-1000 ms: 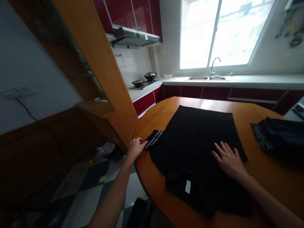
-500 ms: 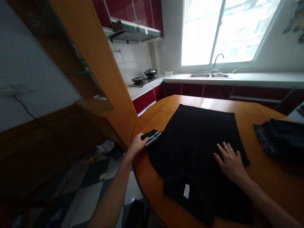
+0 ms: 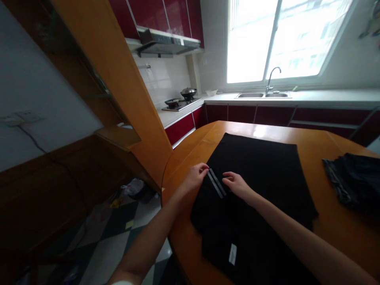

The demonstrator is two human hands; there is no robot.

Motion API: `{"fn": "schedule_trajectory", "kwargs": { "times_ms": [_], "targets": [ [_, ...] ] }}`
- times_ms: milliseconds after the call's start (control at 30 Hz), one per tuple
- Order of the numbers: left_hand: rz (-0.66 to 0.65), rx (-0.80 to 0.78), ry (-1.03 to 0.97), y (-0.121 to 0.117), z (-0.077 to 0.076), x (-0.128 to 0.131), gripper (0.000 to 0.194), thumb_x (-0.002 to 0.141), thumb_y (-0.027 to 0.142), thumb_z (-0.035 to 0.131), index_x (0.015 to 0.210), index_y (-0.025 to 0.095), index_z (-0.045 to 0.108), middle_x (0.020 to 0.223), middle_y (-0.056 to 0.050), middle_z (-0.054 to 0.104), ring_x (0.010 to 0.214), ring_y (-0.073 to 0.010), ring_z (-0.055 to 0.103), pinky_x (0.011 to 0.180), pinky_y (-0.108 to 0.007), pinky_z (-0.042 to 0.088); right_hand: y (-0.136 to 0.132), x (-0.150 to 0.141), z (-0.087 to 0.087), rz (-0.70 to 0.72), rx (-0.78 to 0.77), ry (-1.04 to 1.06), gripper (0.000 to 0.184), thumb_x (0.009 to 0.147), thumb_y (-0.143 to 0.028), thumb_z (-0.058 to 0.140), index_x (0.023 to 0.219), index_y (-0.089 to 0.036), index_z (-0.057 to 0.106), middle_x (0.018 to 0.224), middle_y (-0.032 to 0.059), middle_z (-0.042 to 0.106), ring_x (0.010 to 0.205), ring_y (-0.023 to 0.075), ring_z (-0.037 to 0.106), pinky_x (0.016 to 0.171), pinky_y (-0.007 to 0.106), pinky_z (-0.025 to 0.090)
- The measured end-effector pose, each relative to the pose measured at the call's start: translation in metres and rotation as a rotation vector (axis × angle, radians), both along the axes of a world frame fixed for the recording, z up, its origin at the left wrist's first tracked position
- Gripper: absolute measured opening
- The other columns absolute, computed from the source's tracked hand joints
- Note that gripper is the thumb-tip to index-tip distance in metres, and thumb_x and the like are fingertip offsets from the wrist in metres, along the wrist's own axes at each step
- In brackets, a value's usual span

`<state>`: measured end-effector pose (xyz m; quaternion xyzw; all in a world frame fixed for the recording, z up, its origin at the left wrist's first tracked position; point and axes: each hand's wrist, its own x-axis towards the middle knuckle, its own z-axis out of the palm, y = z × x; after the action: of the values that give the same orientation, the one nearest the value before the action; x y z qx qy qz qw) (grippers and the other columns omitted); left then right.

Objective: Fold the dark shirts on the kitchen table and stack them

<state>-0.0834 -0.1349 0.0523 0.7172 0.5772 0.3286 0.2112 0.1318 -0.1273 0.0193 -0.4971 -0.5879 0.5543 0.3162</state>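
Observation:
A black short-sleeved shirt (image 3: 261, 166) lies spread on the wooden table, a white label (image 3: 233, 254) showing near its collar end. The sleeve on its left, edged with two pale stripes (image 3: 217, 183), is folded inward over the body. My left hand (image 3: 196, 176) pinches the striped sleeve edge between thumb and fingers at the shirt's left side. Just right of the stripes, my right hand (image 3: 237, 185) hovers low over the cloth or touches it; its fingers are bent and slightly apart, with nothing visible in them.
Folded dark jeans (image 3: 356, 178) lie at the right of the round wooden table (image 3: 190, 146). A wooden cabinet (image 3: 148, 158) stands close on the left. Behind are a stove (image 3: 182, 103) with pans and a sink (image 3: 263, 95) under the window. Bags (image 3: 135, 188) sit on the floor.
My left hand has moved right, folding the striped sleeve from the table onto the shirt. My right hand has come left from lying flat on the shirt to beside the stripes.

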Motion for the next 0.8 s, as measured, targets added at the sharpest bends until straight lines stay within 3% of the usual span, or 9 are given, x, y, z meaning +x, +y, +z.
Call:
{"fn": "schedule_trajectory", "kwargs": {
  "times_ms": [67,167,233,333,400,500,567,700,800],
  "targets": [
    [0.136,0.011,0.015,0.017,-0.004,-0.020,0.016,0.092,0.017,0.055,0.097,0.015,0.070,0.097,-0.008,0.073,0.086,-0.0200,0.069,0.081,-0.031,0.054,0.003,0.001,-0.007,0.001,0.076,-0.070,0.028,0.087,-0.022,0.064,0.115,-0.016,0.067,0.101,0.0087,0.075,0.088,0.0198,0.071,0.074,0.030,0.058],
    [0.176,0.031,0.027,0.021,-0.010,-0.033,0.021,0.090,0.010,0.051,0.096,0.014,0.071,0.100,-0.010,0.073,0.093,-0.0210,0.068,0.087,-0.033,0.053,0.005,0.006,-0.016,0.040,0.195,-0.161,0.023,0.081,-0.018,0.067,0.103,-0.016,0.074,0.106,0.0084,0.075,0.098,0.0216,0.070,0.087,0.034,0.056],
    [0.093,0.061,0.027,0.007,-0.015,-0.029,0.023,0.091,0.010,0.051,0.098,0.016,0.072,0.104,-0.009,0.072,0.099,-0.0202,0.067,0.092,-0.032,0.052,0.005,0.007,-0.020,0.069,0.243,-0.198,0.027,0.078,-0.014,0.066,0.104,-0.016,0.075,0.107,0.0081,0.075,0.099,0.0223,0.070,0.091,0.035,0.054],
    [-0.160,0.074,0.014,-0.023,-0.020,-0.022,0.026,0.096,0.015,0.050,0.106,0.020,0.073,0.114,-0.007,0.070,0.108,-0.0197,0.065,0.100,-0.033,0.049,0.003,0.008,-0.022,0.079,0.305,-0.238,0.037,0.076,-0.011,0.065,0.111,-0.015,0.074,0.111,0.0086,0.075,0.096,0.0218,0.069,0.090,0.036,0.054],
    [-0.257,0.042,0.000,-0.040,-0.020,-0.022,0.027,0.098,0.019,0.049,0.111,0.022,0.073,0.123,-0.007,0.068,0.116,-0.0205,0.062,0.105,-0.035,0.046,0.000,0.008,-0.021,0.077,0.322,-0.254,0.039,0.077,-0.010,0.063,0.115,-0.015,0.073,0.114,0.0093,0.073,0.096,0.0214,0.069,0.090,0.035,0.054],
    [-0.235,0.005,-0.031,-0.058,-0.017,-0.030,0.027,0.099,0.023,0.050,0.115,0.022,0.072,0.126,-0.008,0.065,0.118,-0.0219,0.060,0.106,-0.037,0.045,-0.003,0.010,-0.021,0.071,0.321,-0.256,0.041,0.079,-0.011,0.063,0.119,-0.015,0.071,0.119,0.0098,0.071,0.100,0.0217,0.068,0.091,0.035,0.054],
    [-0.162,0.005,-0.044,-0.071,-0.015,-0.036,0.025,0.099,0.027,0.052,0.114,0.022,0.072,0.118,-0.008,0.065,0.111,-0.0218,0.061,0.100,-0.036,0.047,-0.005,0.011,-0.021,0.070,0.329,-0.250,0.040,0.081,-0.012,0.062,0.120,-0.016,0.071,0.121,0.0095,0.071,0.102,0.0217,0.067,0.092,0.035,0.054],
    [-0.062,0.012,0.017,-0.106,-0.014,-0.040,0.028,0.086,0.036,0.073,0.110,0.023,0.066,0.104,-0.006,0.062,0.100,-0.0225,0.060,0.089,-0.035,0.048,-0.005,0.013,-0.023,0.086,0.337,-0.254,0.040,0.083,-0.014,0.062,0.122,-0.017,0.070,0.122,0.0083,0.069,0.099,0.0206,0.067,0.090,0.035,0.054],
    [-0.080,0.000,0.100,-0.129,-0.021,-0.038,0.029,0.080,0.026,0.078,0.104,0.023,0.061,0.101,-0.004,0.061,0.096,-0.0218,0.058,0.085,-0.034,0.047,-0.005,0.014,-0.025,0.102,0.350,-0.275,0.040,0.083,-0.015,0.062,0.123,-0.017,0.069,0.121,0.0081,0.069,0.096,0.0197,0.066,0.088,0.035,0.054]
  ]
}}
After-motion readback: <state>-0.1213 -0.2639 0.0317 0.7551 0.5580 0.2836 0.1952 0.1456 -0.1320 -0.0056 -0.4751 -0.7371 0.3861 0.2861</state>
